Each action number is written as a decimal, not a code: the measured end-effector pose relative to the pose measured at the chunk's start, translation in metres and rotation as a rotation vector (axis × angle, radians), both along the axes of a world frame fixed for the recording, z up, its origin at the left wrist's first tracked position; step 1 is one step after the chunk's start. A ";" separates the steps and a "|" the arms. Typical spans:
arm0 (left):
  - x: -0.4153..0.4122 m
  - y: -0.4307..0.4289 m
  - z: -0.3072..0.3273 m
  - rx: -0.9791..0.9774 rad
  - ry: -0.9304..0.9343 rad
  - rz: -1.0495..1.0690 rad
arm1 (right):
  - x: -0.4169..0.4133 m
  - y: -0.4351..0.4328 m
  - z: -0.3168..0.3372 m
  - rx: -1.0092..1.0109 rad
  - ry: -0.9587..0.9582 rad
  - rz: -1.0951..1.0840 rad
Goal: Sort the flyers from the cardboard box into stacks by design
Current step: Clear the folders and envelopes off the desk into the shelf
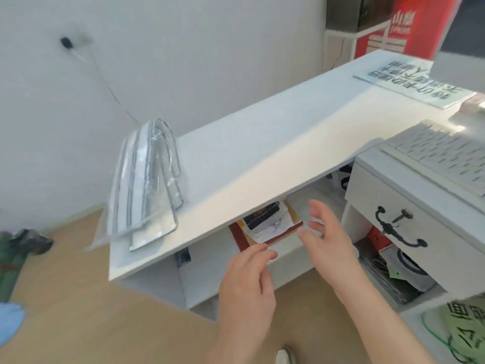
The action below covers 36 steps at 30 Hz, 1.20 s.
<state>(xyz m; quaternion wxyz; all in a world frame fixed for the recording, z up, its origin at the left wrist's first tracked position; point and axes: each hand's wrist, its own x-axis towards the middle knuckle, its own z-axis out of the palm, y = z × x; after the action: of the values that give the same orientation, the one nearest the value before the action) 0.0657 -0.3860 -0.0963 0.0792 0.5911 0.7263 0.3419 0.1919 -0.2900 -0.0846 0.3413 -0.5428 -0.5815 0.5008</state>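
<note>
Both hands reach toward the shelf under the white worktop (262, 153), where the cardboard box (236, 233) sits with flyers (273, 228) lying inside. The left hand (246, 274) hovers near the box's near edge, fingers loosely bent, holding nothing. The right hand (328, 237), just right of the box, has its fingers spread wide, empty.

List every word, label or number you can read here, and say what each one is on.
"山": apparently the first large white character on the red banner; its neighbour and the small line below are too blurred.
Sign on the counter: two rows of dark characters, upside down to the camera, too blurred to read.
Green bag: large dark characters, cut off by the frame edge, unreadable.
Flyers under the counter: a speckled code-like patch, no legible text.
</note>
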 end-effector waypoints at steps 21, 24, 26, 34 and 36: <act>-0.327 0.018 0.037 -0.395 -0.055 0.259 | -0.310 0.016 0.063 -0.144 -0.816 0.367; -0.323 0.020 0.038 -0.399 -0.123 0.234 | -0.327 0.026 0.064 -0.086 -0.971 0.328; -0.315 0.021 0.037 -0.420 -0.206 0.213 | -0.331 0.032 0.069 -0.050 -1.004 0.310; -0.327 0.033 0.032 -0.444 -0.572 0.203 | -0.315 0.025 0.093 0.115 -0.942 0.388; -0.321 0.028 0.034 -0.479 -0.453 0.144 | -0.306 0.008 0.091 0.257 -0.919 0.368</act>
<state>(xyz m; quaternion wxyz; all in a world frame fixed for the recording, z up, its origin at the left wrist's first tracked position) -0.2554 -0.3581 -0.0626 0.3509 0.4118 0.7899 0.2888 -0.1145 -0.2818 0.0068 0.0204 -0.5495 -0.8142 0.1864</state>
